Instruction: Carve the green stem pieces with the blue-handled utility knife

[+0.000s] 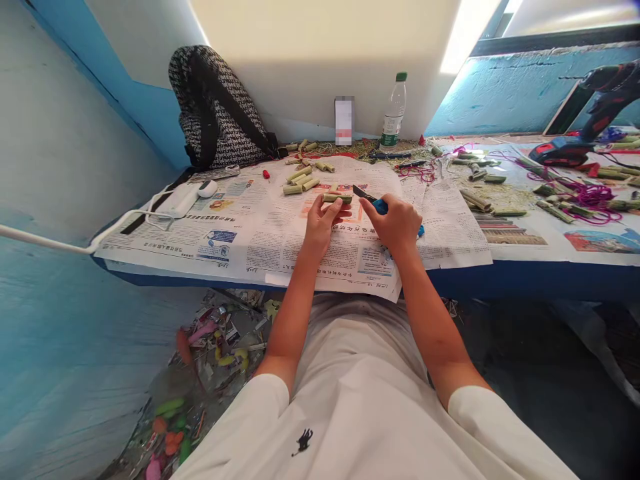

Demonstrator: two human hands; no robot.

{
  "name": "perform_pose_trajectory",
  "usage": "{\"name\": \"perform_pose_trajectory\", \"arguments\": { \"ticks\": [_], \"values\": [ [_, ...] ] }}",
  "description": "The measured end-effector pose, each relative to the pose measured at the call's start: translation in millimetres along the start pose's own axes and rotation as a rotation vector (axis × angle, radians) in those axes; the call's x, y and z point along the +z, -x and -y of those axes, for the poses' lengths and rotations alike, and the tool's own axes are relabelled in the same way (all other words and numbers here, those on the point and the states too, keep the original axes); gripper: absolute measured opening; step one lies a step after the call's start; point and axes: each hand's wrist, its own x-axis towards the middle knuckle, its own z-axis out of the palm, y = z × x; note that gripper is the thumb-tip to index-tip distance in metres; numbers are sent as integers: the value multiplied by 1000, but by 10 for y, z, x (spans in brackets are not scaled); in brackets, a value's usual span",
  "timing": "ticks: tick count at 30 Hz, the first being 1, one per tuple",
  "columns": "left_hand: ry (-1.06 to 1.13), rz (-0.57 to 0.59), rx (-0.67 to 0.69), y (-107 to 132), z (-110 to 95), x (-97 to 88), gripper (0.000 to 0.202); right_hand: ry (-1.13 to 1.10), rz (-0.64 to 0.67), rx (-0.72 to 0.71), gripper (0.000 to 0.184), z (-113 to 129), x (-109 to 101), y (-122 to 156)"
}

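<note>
My left hand (325, 223) pinches a short cut piece of green plant stem (337, 198), held roughly level above the newspaper (270, 233). Closed around the blue handle of a utility knife (381, 206) is my right hand (397, 223). The dark blade (362, 193) points up and left, just beyond the right end of the stem piece; I cannot tell whether they touch. Several peeled, pale stem pieces (301, 180) lie on the paper past my left hand, with more short pieces (304, 150) behind them.
A power strip (177, 201) with a white cable lies at the left, near a patterned backpack (217, 110). At the back stand a phone (344, 120) and a plastic bottle (394, 113). On the right are a cordless drill (585, 120), purple string (593, 199) and unpeeled stem pieces (477, 200).
</note>
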Motion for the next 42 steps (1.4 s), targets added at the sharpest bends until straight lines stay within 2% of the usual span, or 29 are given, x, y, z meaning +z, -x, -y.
{"name": "perform_pose_trajectory", "arguments": {
  "ticks": [11,15,21,29,42],
  "values": [
    [50,41,-25,49,-56,28,45,19,9,13,66,20,-21,6],
    [50,3,-58,52,-52,31,42,8,16,6,66,18,-21,7],
    [75,-60,-86,57,-67,45,46,-32,86,-113,62,-18,-11,8],
    [46,-43,-7,102,-106,67,58,-16,161,-141,61,-8,-22,-1],
    [40,-46,53,81,-56,52,70,11,161,-135,62,-8,-19,4]
  ]
}}
